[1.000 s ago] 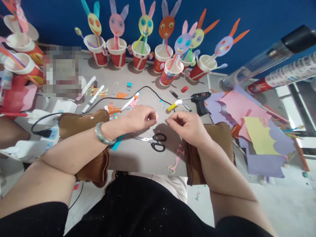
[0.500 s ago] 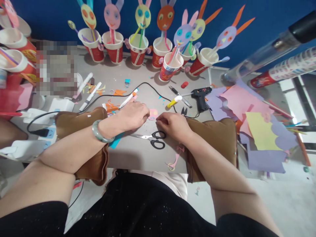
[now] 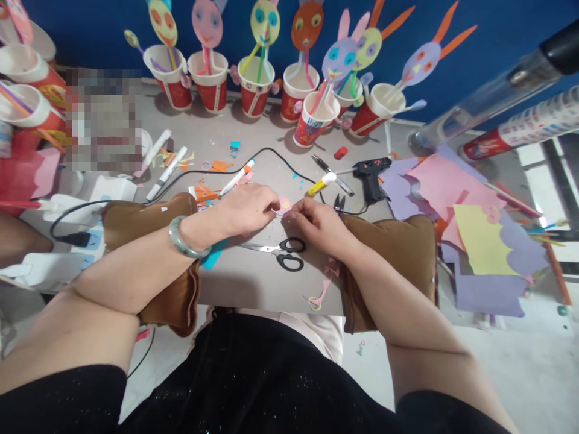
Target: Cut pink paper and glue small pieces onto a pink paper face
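A small pink paper face (image 3: 284,205) with coloured pieces on it lies on the table between my two hands. My left hand (image 3: 251,208), with a bangle at the wrist, has its fingers curled over the left edge of the paper. Close to its right edge is my right hand (image 3: 321,226), thumb and fingers pinched together; whatever they hold is hidden. Black-handled scissors (image 3: 280,248) rest just in front of both hands, blades toward the left. Blue paper (image 3: 215,255) sticks out under my left wrist.
Red paper cups (image 3: 256,90) with straw-and-paper rabbit faces stand along the blue wall. A black glue gun (image 3: 370,178), a yellow marker (image 3: 321,184) and a cable (image 3: 266,150) lie beyond my hands. Brown cushions (image 3: 393,253) flank the table edge. Coloured paper sheets (image 3: 479,241) are piled at right.
The fingers of my left hand have lifted and bent a little more. My right hand's fingers have drawn tighter beside the pink paper face. The whole view has shifted slightly.
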Action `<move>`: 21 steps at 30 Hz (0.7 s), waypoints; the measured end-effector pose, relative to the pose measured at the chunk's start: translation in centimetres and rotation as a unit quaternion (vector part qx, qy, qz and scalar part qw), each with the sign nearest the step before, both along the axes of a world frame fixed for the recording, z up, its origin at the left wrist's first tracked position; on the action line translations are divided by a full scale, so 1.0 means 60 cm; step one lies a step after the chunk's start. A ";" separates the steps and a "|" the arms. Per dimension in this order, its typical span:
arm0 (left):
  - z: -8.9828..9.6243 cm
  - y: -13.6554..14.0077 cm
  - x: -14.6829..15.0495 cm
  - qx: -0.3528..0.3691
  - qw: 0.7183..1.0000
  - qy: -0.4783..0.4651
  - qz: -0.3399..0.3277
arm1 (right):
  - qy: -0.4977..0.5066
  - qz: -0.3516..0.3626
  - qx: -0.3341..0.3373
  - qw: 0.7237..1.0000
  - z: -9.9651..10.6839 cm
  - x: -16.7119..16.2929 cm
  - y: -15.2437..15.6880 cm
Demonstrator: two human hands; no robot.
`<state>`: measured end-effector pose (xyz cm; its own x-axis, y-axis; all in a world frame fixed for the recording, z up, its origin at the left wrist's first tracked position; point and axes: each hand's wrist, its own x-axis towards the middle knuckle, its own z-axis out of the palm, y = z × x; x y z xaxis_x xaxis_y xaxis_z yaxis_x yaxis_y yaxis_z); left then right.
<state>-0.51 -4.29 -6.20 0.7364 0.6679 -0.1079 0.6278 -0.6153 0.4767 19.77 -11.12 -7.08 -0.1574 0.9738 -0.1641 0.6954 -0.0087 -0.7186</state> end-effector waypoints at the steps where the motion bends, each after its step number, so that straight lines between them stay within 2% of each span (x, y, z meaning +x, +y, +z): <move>1: 0.005 0.000 0.002 -0.019 1.000 -0.015 0.010 | 0.067 -0.006 -0.007 0.998 0.000 0.004 0.001; 3: 0.018 -0.002 0.006 -0.063 0.997 -0.039 0.035 | 0.164 -0.017 -0.032 0.986 0.001 0.010 0.004; 6: 0.032 -0.003 0.009 -0.096 0.993 -0.042 0.061 | 0.188 -0.024 -0.044 0.981 0.009 0.018 0.006; 8: 0.031 -0.003 0.009 -0.088 0.994 -0.029 0.052 | 0.133 -0.011 -0.030 0.991 0.015 0.020 0.004; 11: 0.021 -0.002 0.006 -0.048 0.999 -0.002 0.023 | -0.016 0.015 -0.007 1.000 0.020 0.023 0.000; 13: 0.016 0.000 0.004 -0.023 0.999 0.025 0.008 | -0.102 0.030 0.002 0.994 0.021 0.028 -0.002; 16: 0.016 0.002 0.004 0.002 0.998 0.065 0.000 | -0.161 0.036 0.030 0.986 0.017 0.049 -0.002; 18: 0.018 0.003 0.004 0.028 0.997 0.077 0.001 | -0.183 0.004 0.072 0.981 0.013 0.072 0.001; 21: 0.020 0.004 0.004 0.070 0.994 0.086 -0.004 | -0.190 -0.081 0.105 0.973 0.007 0.101 0.012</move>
<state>-0.28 -4.02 -5.02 0.7202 0.6796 -0.1394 0.6876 -0.6728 0.2730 25.85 -10.40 -6.68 0.0345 0.9991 0.0252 0.9129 -0.0213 -0.4075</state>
